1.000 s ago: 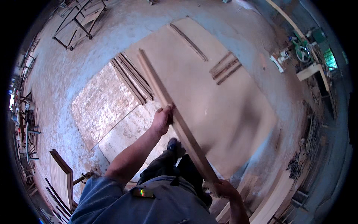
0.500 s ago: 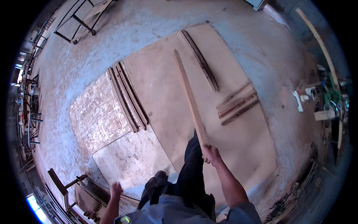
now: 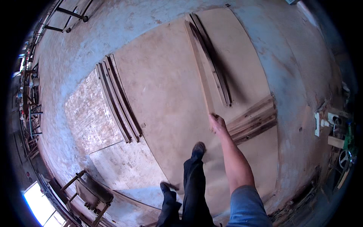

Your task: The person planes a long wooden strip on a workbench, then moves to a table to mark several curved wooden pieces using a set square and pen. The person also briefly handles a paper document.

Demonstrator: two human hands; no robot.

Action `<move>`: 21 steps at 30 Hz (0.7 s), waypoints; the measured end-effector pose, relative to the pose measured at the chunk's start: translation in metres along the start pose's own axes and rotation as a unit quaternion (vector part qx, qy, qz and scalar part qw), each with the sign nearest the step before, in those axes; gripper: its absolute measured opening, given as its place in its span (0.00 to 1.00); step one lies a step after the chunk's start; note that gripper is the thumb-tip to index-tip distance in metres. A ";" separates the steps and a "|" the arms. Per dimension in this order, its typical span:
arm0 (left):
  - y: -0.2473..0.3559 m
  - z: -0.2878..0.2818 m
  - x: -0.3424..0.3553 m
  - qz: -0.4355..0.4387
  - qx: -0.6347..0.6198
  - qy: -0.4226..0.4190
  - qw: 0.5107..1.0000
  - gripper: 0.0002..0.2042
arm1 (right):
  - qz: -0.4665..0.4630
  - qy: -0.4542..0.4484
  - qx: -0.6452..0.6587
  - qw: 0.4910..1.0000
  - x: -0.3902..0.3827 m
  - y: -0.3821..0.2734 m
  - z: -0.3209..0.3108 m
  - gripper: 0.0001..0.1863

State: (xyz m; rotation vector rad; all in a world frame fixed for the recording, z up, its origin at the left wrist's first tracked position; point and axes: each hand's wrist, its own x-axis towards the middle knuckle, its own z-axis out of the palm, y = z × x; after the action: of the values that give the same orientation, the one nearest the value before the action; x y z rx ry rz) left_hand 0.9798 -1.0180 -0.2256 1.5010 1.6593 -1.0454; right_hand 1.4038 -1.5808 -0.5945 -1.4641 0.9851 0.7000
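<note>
My right hand (image 3: 217,123) is closed round the near end of a long, pale wooden strip (image 3: 200,70). The strip points away from me over a large tan sheet (image 3: 162,87) on the floor. Its far part is close beside a pair of dark wooden strips (image 3: 214,63) lying on the sheet; I cannot tell whether they touch. Just right of my hand lie several shorter wooden pieces (image 3: 253,123), partly hidden by my forearm. My left hand is out of view.
Several long dark strips (image 3: 118,100) lie at the left over a mottled pale panel (image 3: 89,117). A wheeled metal frame (image 3: 70,15) stands far left, and another metal frame (image 3: 87,193) near left. Clutter with a small wheel (image 3: 343,159) lines the right edge.
My right hand has reached forward, carrying the strip up to the dark pair. I have stepped forward onto the tan sheet. My left hand has gone out of view.
</note>
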 end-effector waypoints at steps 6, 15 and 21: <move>-0.002 0.033 0.039 0.001 -0.024 -0.070 0.997 0.26 | -0.012 0.095 -0.152 0.984 0.070 0.016 -0.036 0.39; -0.063 0.043 0.116 0.081 -0.034 -0.188 0.978 0.33 | 0.058 -0.034 -0.346 0.936 -0.141 0.238 -0.040 0.39; 0.003 0.035 0.113 0.234 0.112 -0.087 0.962 0.23 | 0.309 -0.057 -0.153 0.937 -0.294 0.272 0.027 0.33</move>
State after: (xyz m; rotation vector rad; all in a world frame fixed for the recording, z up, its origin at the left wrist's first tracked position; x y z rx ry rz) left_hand 0.9675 -0.9965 -0.3409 1.7749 1.0179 -1.0825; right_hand 1.0313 -1.4921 -0.4729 -1.3506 1.3011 1.4332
